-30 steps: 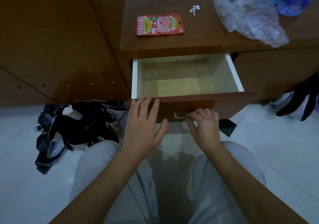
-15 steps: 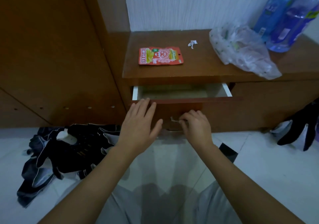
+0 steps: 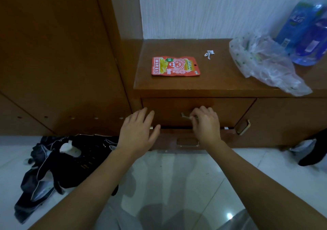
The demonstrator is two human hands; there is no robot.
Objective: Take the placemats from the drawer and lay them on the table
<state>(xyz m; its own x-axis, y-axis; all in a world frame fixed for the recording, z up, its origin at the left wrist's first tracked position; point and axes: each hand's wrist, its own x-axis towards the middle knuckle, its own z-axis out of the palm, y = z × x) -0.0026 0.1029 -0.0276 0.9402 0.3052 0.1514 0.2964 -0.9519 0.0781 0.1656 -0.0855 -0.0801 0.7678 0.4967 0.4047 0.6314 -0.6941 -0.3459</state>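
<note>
The upper wooden drawer of the low cabinet sits flush and closed. My right hand pinches its metal handle with curled fingers. My left hand lies flat with straight fingers against the left part of the drawer front. Below it a second drawer stands slightly ajar, with its own handle showing. No placemats are in view.
On the cabinet top lie a red snack packet, a small white scrap, a clear plastic bag and blue bottles. Dark clothing is heaped on the white tile floor at left. Tall wooden cupboard doors stand at left.
The empty upper drawer, wide open a second ago, has been pushed fully shut by both hands. The view has risen toward the wall.
</note>
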